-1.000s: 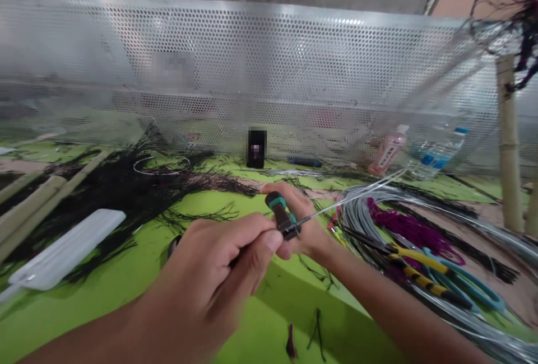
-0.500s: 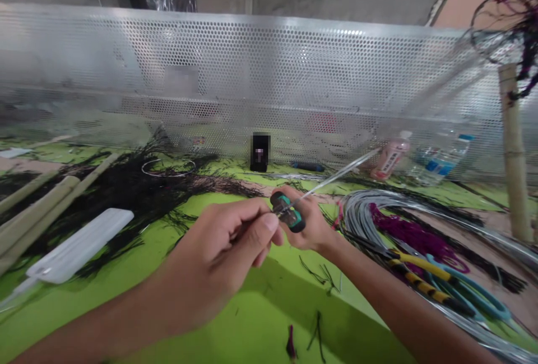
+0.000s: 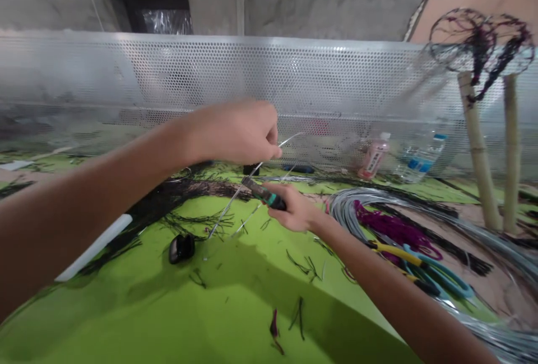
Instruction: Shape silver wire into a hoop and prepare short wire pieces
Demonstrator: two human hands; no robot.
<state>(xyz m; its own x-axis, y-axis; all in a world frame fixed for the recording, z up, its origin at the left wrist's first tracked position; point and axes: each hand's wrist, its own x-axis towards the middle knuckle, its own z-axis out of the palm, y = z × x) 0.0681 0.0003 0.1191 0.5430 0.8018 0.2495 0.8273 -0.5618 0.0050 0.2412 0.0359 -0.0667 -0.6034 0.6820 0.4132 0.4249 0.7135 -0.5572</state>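
Note:
My left hand (image 3: 247, 131) is raised over the middle of the table, its fingers pinched on a thin silvery wire (image 3: 225, 210). One end of the wire curves out past my fingertips, while the rest slants down toward the green tabletop (image 3: 168, 319). Just below it, my right hand (image 3: 296, 207) grips pliers (image 3: 270, 197) with dark and teal handles. The jaws of the pliers meet the wire; whether they are closed on it I cannot tell. A small black case (image 3: 181, 248) lies to the lower left.
To the right are a grey wire coil (image 3: 347, 207), purple cord (image 3: 386, 229) and yellow-and-black pliers (image 3: 403, 255). Two bottles, one pink (image 3: 373, 158) and one clear (image 3: 421, 162), stand before the perforated metal panel (image 3: 235, 78). Bamboo posts (image 3: 479, 151) rise at far right; black strands (image 3: 147, 207) spread left.
My left hand has risen and moved away from the pliers with the wire. The pliers have turned, jaws now toward the upper left. The black case has come into view.

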